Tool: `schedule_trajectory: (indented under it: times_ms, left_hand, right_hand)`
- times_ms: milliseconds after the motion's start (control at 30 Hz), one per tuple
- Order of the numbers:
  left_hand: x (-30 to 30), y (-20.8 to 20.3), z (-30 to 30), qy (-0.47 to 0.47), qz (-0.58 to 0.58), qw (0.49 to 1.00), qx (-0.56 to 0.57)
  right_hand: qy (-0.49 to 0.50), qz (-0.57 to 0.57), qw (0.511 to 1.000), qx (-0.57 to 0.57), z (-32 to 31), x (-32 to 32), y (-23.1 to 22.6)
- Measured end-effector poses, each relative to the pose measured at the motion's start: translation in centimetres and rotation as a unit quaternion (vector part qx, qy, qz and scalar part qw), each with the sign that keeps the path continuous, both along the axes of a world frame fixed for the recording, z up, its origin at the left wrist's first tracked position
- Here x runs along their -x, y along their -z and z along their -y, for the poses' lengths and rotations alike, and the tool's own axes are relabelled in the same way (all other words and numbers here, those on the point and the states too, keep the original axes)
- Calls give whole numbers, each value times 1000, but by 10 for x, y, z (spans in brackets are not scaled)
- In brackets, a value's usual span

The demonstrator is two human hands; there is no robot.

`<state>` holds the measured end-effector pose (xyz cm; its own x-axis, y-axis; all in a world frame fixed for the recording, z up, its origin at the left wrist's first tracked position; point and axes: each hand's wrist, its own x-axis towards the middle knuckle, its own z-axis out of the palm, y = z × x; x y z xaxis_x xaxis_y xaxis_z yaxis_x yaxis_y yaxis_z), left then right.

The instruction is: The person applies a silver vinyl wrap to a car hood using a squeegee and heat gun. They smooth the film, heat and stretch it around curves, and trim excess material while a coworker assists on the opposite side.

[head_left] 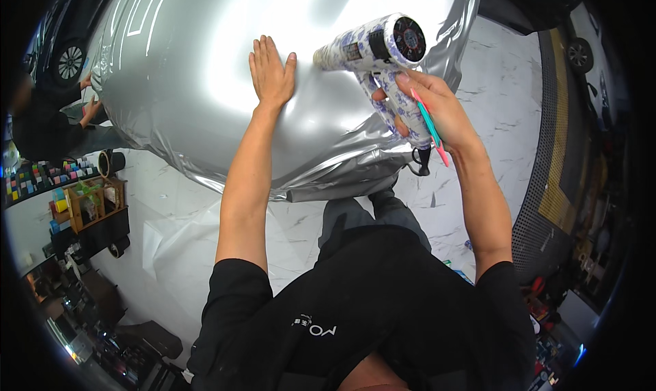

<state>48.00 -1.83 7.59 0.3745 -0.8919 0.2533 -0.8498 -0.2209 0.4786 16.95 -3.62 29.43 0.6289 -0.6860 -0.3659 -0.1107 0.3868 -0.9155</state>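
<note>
Silver glossy film (184, 97) lies over a large rounded surface that looks like a car's body panel. My left hand (272, 76) rests flat on it, fingers together and stretched out, thumb apart. In my right hand (444, 107) is a hair dryer (362, 48) with a white and blue-violet floral pattern, gripped by its handle. Its nozzle points left, over the film and toward my left hand. Between my right palm and the handle sit thin pink and teal flat strips (429, 123), perhaps scrapers. Loose, wrinkled film edges (342, 176) hang down in front of me.
Another person (48, 124) in dark clothes holds the film's edge at the far left. A wooden crate (99, 203) and a shelf with many small coloured items (51, 179) stand at left. Clear sheeting (184, 244) lies on the marbled floor. Dark grating (540, 158) runs along the right.
</note>
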Motion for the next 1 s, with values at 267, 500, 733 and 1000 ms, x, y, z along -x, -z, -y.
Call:
schedule_trajectory:
  times_ms: [267,500,733,1000]
  left_hand:
    - [13,-11,7,-26,31,997,-72]
    - [24,-22,11,-26,35,992,-120]
    - [29,-23,7,-39,32,986,-156]
    - [0,-32,13,-14,-213,975,-68]
  right_hand:
    - [-12,-4,1000,5,8,16,-9]
    - [59,-8,998,2,8,91,-14]
    - [214,-44,976,-6,-58,250,-12]
    - [349,-44,935,-45,-112,314,8]
